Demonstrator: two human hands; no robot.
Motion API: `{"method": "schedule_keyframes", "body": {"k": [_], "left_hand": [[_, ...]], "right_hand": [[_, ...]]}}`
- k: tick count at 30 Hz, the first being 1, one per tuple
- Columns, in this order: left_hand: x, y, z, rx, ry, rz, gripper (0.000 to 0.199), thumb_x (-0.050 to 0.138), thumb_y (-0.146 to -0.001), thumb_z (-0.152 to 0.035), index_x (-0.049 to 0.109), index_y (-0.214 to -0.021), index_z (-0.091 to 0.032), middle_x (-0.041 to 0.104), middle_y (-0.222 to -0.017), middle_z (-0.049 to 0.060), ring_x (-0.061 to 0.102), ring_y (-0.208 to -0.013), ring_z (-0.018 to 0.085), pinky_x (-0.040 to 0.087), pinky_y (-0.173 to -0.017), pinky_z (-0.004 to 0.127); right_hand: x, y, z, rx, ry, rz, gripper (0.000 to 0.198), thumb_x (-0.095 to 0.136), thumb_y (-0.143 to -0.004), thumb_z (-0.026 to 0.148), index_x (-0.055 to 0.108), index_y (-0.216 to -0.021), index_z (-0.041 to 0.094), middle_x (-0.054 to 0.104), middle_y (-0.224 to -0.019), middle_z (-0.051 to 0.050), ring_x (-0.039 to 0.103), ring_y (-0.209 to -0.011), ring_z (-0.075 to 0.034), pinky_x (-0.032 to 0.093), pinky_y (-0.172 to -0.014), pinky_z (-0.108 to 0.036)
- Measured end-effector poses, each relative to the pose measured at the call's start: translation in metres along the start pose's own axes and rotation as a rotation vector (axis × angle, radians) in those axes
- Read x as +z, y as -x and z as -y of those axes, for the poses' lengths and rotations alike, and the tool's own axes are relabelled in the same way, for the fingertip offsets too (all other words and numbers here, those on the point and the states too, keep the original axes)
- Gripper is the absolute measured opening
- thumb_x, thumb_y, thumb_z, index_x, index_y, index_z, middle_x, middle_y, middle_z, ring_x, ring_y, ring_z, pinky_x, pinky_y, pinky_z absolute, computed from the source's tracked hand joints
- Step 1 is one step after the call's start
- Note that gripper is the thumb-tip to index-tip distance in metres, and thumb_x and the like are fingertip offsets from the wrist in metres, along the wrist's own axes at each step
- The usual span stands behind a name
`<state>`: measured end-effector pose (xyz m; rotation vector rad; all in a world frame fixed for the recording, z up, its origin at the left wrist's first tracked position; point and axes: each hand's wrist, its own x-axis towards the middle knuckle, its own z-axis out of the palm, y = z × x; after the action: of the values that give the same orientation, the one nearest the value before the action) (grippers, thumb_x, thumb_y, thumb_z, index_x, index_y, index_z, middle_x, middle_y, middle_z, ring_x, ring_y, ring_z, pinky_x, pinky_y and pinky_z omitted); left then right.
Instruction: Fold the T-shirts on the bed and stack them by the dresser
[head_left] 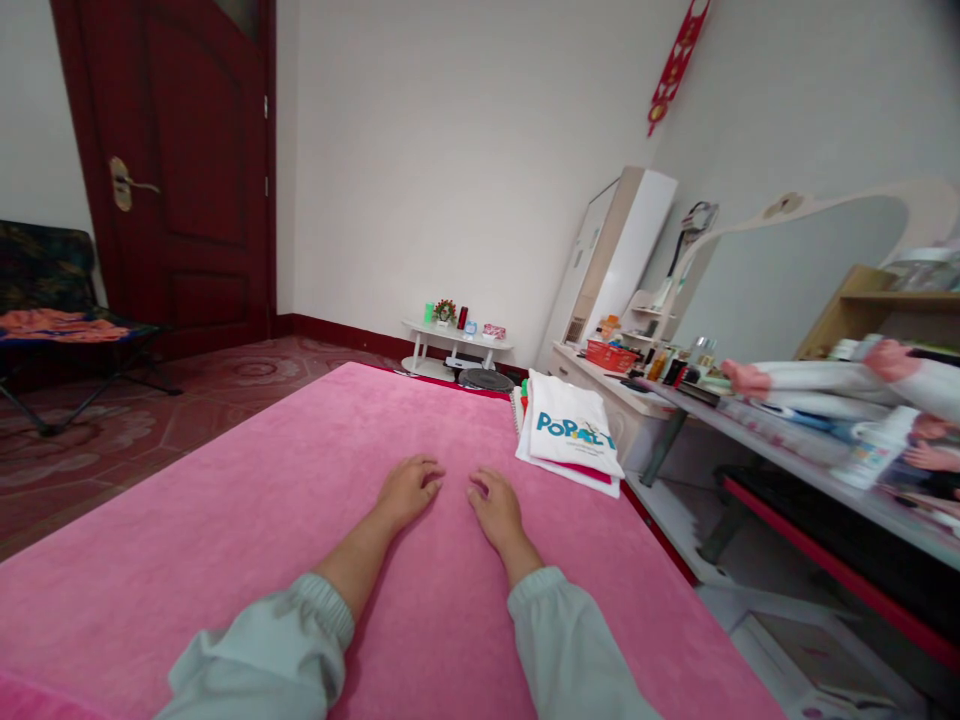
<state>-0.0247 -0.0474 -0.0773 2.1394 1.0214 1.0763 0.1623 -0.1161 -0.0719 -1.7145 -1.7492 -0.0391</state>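
Two pale green sleeves (262, 655) come in from the bottom, one on each arm. The left hand (409, 490) is open, with its fingers a bit bent. The right hand (496, 508) is open too, thumb and fingers apart in a soft curve. There is a gap between the hands. Both are over the big pink cover (285, 480) — I cannot tell if they touch it or are just above it.

Past the right hand, on the far right corner of the cover, sits a folded white cloth (574, 455) with blue letters. To the right is a long table with a white bottle (877, 450) and some blurry doll legs (806, 378). Farther on, a red basket (611, 356) is on a white dresser. At the back, a low white table (480, 340) stands by the wall — and a dark red door (172, 200) is on the left.
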Motion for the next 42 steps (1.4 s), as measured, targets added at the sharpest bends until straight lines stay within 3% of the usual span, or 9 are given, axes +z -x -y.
{"method": "schedule_keyframes", "body": {"k": [3,5,8,11,13,15,24,32,42], "left_hand": [[0.0,-0.002,-0.003,-0.034,0.127,-0.023,0.026,0.064,-0.078,-0.039,0.073,-0.095,-0.02,0.067,-0.108,0.01,0.057,-0.107,0.028,0.037,-0.1,0.039],[0.0,-0.003,-0.011,-0.058,0.216,-0.042,0.041,0.05,-0.086,-0.05,0.069,-0.107,-0.02,0.067,-0.111,0.011,0.059,-0.106,0.027,0.04,-0.098,0.04],[0.0,-0.002,-0.027,-0.175,0.701,0.008,0.057,0.036,-0.09,-0.059,0.057,-0.122,-0.017,0.063,-0.119,0.013,0.061,-0.108,0.026,0.045,-0.094,0.04],[0.003,0.001,-0.04,-0.276,1.275,0.148,0.052,0.062,-0.082,-0.045,0.052,-0.125,-0.018,0.061,-0.123,0.014,0.059,-0.113,0.026,0.044,-0.098,0.042],[0.005,0.003,-0.045,-0.263,1.389,0.182,0.059,0.074,-0.073,-0.021,0.048,-0.126,-0.02,0.06,-0.126,0.013,0.057,-0.116,0.025,0.04,-0.103,0.041],[0.006,0.004,-0.045,-0.258,1.407,0.171,0.064,0.075,-0.069,-0.009,0.047,-0.125,-0.021,0.06,-0.125,0.012,0.057,-0.117,0.024,0.038,-0.105,0.041],[0.007,0.002,-0.042,-0.34,1.36,0.089,0.053,0.074,-0.069,-0.008,0.051,-0.116,-0.018,0.067,-0.109,0.01,0.062,-0.108,0.025,0.039,-0.105,0.042],[0.009,0.002,-0.041,-0.312,1.389,0.096,0.049,0.076,-0.066,-0.01,0.05,-0.106,-0.02,0.065,-0.096,0.004,0.066,-0.097,0.021,0.046,-0.096,0.038],[0.008,0.002,-0.042,-0.307,1.373,0.115,0.036,0.078,-0.065,-0.013,0.055,-0.092,-0.017,0.065,-0.088,0.003,0.066,-0.09,0.019,0.047,-0.093,0.035]], "right_hand": [[-0.005,0.004,0.017,-0.136,0.093,0.013,0.052,0.055,-0.081,0.018,0.051,-0.132,0.012,0.043,-0.143,-0.014,0.034,-0.136,-0.025,0.03,-0.11,-0.044],[-0.009,0.007,0.033,-0.283,0.159,0.026,0.068,0.052,-0.08,0.014,0.032,-0.145,0.015,0.026,-0.153,-0.01,0.017,-0.142,-0.024,0.021,-0.114,-0.048],[-0.012,0.011,0.056,-0.466,0.239,0.057,0.079,0.049,-0.079,0.011,0.014,-0.15,0.018,0.014,-0.156,-0.007,0.006,-0.144,-0.021,0.015,-0.116,-0.049],[-0.009,0.011,0.066,-0.535,0.3,0.066,0.078,0.049,-0.081,0.012,0.013,-0.15,0.017,0.013,-0.156,-0.008,0.003,-0.144,-0.023,0.012,-0.115,-0.052],[-0.007,0.012,0.067,-0.536,0.325,0.061,0.075,0.048,-0.083,0.013,0.014,-0.15,0.017,0.014,-0.156,-0.009,0.004,-0.144,-0.024,0.009,-0.114,-0.056],[-0.007,0.012,0.065,-0.531,0.341,0.059,0.072,0.046,-0.085,0.014,0.013,-0.15,0.019,0.015,-0.155,-0.009,0.004,-0.144,-0.024,0.006,-0.113,-0.058],[-0.009,0.013,0.065,-0.529,0.331,0.08,0.07,0.042,-0.088,0.013,0.01,-0.15,0.019,0.016,-0.155,-0.009,0.006,-0.144,-0.022,0.005,-0.113,-0.059],[-0.004,0.01,0.06,-0.52,0.238,0.14,0.074,0.046,-0.085,0.012,0.012,-0.15,0.018,0.013,-0.156,-0.01,0.009,-0.144,-0.023,0.022,-0.113,-0.051],[0.0,0.009,0.055,-0.559,0.19,0.11,0.076,0.05,-0.084,0.012,0.012,-0.15,0.019,0.012,-0.156,-0.009,0.009,-0.144,-0.022,0.022,-0.115,-0.047]]}}
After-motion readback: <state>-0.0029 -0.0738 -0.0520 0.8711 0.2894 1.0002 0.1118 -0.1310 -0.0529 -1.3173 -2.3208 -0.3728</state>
